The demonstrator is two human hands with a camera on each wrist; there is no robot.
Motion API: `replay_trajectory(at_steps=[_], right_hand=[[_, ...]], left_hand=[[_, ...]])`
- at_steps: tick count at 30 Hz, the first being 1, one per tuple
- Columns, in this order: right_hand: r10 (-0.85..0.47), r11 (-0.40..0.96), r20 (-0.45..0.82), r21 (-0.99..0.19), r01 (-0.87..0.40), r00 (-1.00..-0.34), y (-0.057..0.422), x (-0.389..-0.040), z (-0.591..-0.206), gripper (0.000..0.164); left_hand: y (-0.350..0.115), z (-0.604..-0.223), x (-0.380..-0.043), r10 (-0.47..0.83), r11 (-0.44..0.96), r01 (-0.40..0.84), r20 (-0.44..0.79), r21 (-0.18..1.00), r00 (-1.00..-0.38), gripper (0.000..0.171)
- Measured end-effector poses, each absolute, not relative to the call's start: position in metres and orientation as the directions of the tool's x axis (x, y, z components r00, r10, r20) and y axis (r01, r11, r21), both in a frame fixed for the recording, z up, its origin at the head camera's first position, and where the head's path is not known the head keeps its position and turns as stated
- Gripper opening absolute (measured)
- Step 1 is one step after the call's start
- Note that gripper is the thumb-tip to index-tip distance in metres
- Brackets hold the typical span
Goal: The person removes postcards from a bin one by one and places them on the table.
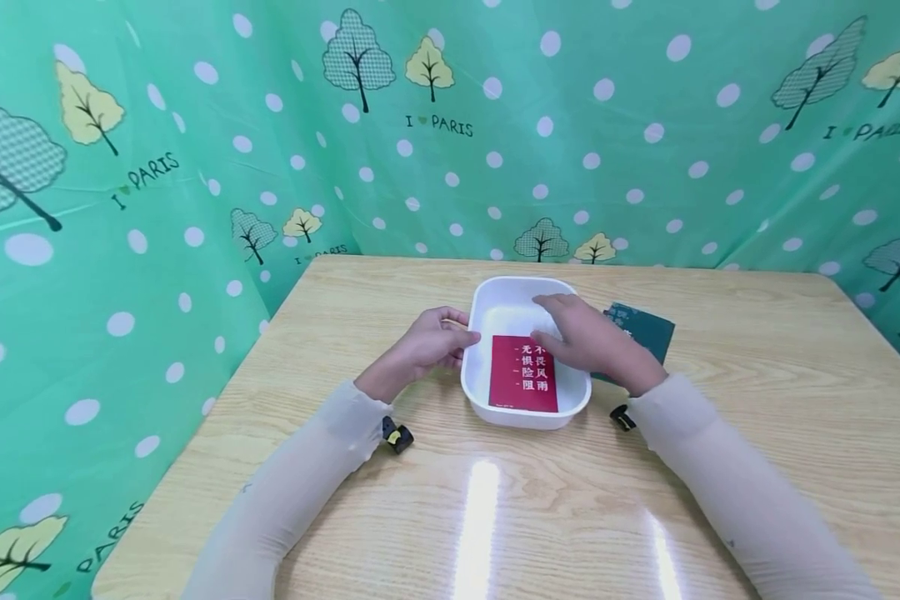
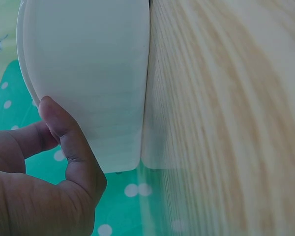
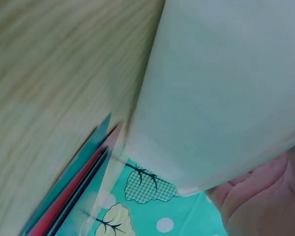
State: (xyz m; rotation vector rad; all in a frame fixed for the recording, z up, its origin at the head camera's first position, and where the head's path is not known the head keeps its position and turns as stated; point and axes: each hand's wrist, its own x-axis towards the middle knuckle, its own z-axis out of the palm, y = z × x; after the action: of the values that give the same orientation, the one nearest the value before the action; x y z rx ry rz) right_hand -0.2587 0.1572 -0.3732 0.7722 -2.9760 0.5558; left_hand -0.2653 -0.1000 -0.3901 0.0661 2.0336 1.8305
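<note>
Two hands attended one white tray [image 1: 506, 321] on a wooden table [image 1: 390, 533]. The left hand [image 1: 431, 340] pinched the tray's left rim, thumb over the edge and fingers against the outer wall. The right hand [image 1: 585, 333] crossed the opposite rim, its fingers loosely extended over the interior and apparently gripping nothing; whether its thumb touched the red card [image 1: 523, 383] could not be told. That card lay flat on the tray floor, toward the end nearer the person, white characters uppermost. Beside the tray, partly hidden by the right forearm, lay a dark green card [image 1: 648, 329]; the right wrist view showed stacked edges [image 3: 83, 177] in teal, red and black.

Sound technique here probably required a steady left pinch — firm enough to stop sliding, light enough not to tip the tray. The right wrist was best kept clear of the rim, and contact with the card gentle — flat pads rather than fingertips, lest its corners bend.
</note>
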Motion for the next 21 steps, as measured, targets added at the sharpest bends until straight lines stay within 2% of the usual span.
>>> replay_trajectory(at_steps=[11,16,21], right_hand=[[-0.512,0.838,-0.049,-0.246,-0.487,-0.857,0.146,-0.250,-0.373,0.076],[-0.537,0.839,-0.079,-0.154,-0.522,-0.840,0.144,-0.249,-0.377,0.079],[-0.548,0.835,-0.093,-0.113,-0.538,-0.831,0.144,-0.249,-0.379,0.084]], left_hand=[[-0.100,-0.388,-0.265,0.295,0.142,-0.234,-0.267,0.962,-0.917,0.036],[-0.100,-0.388,-0.265,0.294,0.150,-0.237,-0.272,0.960,-0.916,0.038],[-0.099,-0.388,-0.265,0.294,0.156,-0.232,-0.269,0.960,-0.917,0.039]])
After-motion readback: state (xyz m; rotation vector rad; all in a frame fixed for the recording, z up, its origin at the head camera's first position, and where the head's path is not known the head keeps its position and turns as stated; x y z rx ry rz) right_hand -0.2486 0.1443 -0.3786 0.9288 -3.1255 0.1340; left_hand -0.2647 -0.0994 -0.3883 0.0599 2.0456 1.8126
